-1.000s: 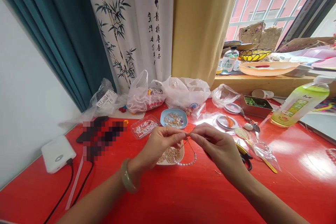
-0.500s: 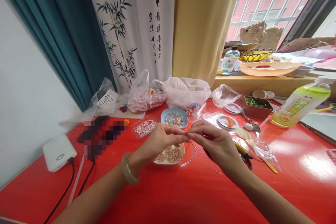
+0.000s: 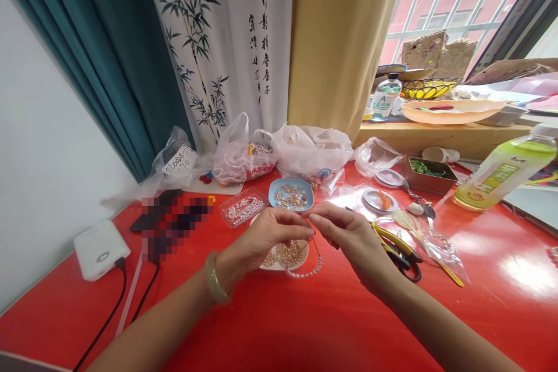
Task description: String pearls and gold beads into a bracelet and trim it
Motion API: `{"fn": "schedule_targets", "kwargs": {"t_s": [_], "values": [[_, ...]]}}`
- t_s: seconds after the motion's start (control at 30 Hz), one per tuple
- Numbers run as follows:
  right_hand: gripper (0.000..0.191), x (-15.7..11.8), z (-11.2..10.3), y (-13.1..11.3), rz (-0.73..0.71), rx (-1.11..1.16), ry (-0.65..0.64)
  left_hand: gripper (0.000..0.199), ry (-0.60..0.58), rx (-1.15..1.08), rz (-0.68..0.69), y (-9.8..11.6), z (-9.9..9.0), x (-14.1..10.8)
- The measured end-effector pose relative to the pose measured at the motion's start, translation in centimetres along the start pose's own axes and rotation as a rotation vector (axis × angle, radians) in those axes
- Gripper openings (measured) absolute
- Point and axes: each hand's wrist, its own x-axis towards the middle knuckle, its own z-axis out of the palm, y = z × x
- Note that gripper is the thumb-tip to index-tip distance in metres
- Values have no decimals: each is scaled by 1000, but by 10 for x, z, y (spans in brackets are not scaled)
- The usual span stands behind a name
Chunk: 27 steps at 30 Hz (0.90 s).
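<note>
My left hand (image 3: 276,235) is closed, thumb and forefinger pinching the upper end of a beaded strand (image 3: 307,274). The strand hangs in a curve of pale, shiny beads below the fingertips, just above or against the table. Close beside it, my right hand (image 3: 351,235) has thumb and forefinger pressed together near the left fingertips; what they hold is too small to make out. Under my left hand sits a whitish dish (image 3: 274,267) with gold beads (image 3: 288,253), partly hidden. Behind the hands stand a blue dish (image 3: 272,193) of mixed beads and a clear box (image 3: 226,218) of pearly beads.
Yellow-handled pliers (image 3: 394,244) lie right of my right hand, near a yellow spoon-like tool (image 3: 449,272) and thread spools (image 3: 380,201). A green drink bottle (image 3: 501,177) leans in view at right. Plastic bags (image 3: 311,151) line the back. A white box (image 3: 101,250) with cable sits left.
My fingertips have parted slightly, the right hand shifting a little away. The beaded strand has swung left and hangs from the left hand. The view has shifted slightly.
</note>
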Motion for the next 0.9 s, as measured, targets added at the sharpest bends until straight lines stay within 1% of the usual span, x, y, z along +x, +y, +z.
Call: {"fn": "schedule_targets", "kwargs": {"t_s": [0.03, 0.1, 0.17, 0.2, 0.27, 0.33, 0.4, 0.47, 0.53, 0.57, 0.67, 0.77, 0.83, 0.9], "values": [[18, 0, 0, 2, 44, 7, 2, 12, 57, 28, 46, 0, 2, -1], [26, -2, 0, 7, 120, 28, -71, 12, 144, 67, 113, -2, 5, -1], [29, -2, -1, 14, 156, 37, -165, 12, 189, 70, 135, -6, 8, -1], [29, -3, -3, 17, 162, 26, -183, 13, 196, 66, 138, -10, 9, 0], [24, -4, -5, 23, 151, -50, -167, 12, 209, 58, 133, -17, 10, 1], [19, -6, -6, 29, 93, -226, -127, 11, 217, 54, 95, -25, 11, 3], [16, -9, -7, 34, -33, -474, -82, 11, 206, 52, 42, -31, 12, 5], [19, -12, -8, 38, -203, -696, -37, 11, 197, 78, 24, -36, 12, 6], [23, -15, -8, 43, -332, -826, -27, 12, 190, 133, 36, -38, 10, 7], [25, -16, -8, 44, -366, -856, -33, 12, 179, 171, 46, -37, 9, 7], [26, -17, -9, 46, -377, -877, -57, 11, 121, 354, 92, -32, 3, 7], [25, -16, -9, 44, -374, -837, -48, 12, 61, 568, 199, -24, -4, 6], [22, -15, -9, 43, -376, -796, -34, 12, 16, 611, 268, -18, -7, 6], [20, -14, -8, 42, -372, -762, -24, 12, -26, 558, 271, -16, -9, 7]]}}
